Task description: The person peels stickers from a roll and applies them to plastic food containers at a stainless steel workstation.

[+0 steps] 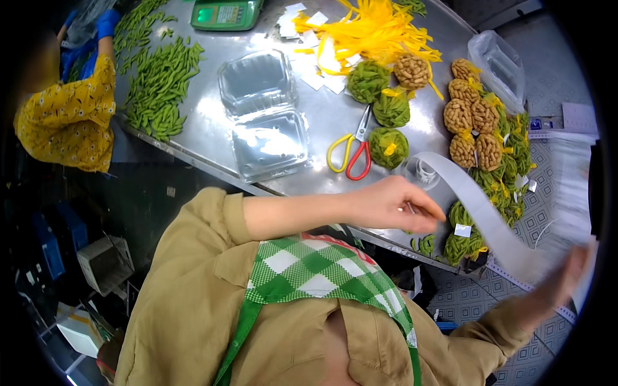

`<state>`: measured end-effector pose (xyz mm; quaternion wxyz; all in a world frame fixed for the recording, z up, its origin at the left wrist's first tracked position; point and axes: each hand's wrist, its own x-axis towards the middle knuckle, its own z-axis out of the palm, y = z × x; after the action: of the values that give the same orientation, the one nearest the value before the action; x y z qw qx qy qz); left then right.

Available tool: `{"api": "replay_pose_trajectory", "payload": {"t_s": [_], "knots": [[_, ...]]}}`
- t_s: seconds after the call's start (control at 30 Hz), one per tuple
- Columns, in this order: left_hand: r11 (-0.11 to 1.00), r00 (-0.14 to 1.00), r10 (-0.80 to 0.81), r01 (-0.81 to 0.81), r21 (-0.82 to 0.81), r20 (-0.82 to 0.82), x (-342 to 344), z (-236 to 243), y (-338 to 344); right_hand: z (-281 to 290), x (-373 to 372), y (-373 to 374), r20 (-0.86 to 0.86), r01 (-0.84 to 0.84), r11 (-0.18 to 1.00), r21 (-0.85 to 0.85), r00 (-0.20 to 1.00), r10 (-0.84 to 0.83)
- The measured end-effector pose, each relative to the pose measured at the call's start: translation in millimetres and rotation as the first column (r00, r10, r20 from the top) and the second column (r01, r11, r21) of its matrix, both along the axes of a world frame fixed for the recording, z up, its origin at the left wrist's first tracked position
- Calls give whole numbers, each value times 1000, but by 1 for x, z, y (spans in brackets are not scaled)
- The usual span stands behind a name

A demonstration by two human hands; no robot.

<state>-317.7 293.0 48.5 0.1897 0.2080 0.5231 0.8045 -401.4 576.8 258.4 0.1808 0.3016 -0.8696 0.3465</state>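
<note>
Bench (209, 125), one, bare grey metal. Directly on it: loose green pods (161, 83), heaped, left; green scale (225, 15), lit display, far edge; clear hinged box (269, 143), lying open; yellow strips (386, 29), tangled pile, over white paper slips (334, 83); scissors (362, 128), yellow-and-red handles; green bundles (368, 81) and tan bundles (458, 115), yellow-tied, centre and right; clear bag (494, 71), far right.

The person's left hand (400, 206) is over the steel table (209, 122), fingers curled; contents unclear. Bearings from it: right hand (566, 275) at 4 o'clock, motion-blurred, a white strip (479, 209) running toward it, contact unresolved. Scissors (360, 134) lie at 11, clear clamshell (267, 145) at 10, yellow strips (380, 31) at 12, peanut bundles (458, 116) at 1.
</note>
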Motion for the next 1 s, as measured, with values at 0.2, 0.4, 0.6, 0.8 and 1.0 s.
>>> {"api": "replay_pose_trajectory", "payload": {"t_s": [0.2,0.4,0.6,0.8,1.0], "knots": [[834,884,230,-395,387,406,41,-33,-21,-184,50,-117,584,-389,914,-113,718,378],[716,617,561,-696,50,552,40,-39,-39,-242,75,-131,711,-343,899,-272,558,428],[751,627,533,-660,24,569,39,-44,-41,-238,62,-142,807,-91,864,-495,321,496],[764,662,591,-643,-55,462,39,-42,-32,-237,57,-147,780,-107,914,-392,488,392],[765,653,604,-636,-101,457,41,-48,-37,-215,40,-158,-77,-340,941,-6,938,338]]}}
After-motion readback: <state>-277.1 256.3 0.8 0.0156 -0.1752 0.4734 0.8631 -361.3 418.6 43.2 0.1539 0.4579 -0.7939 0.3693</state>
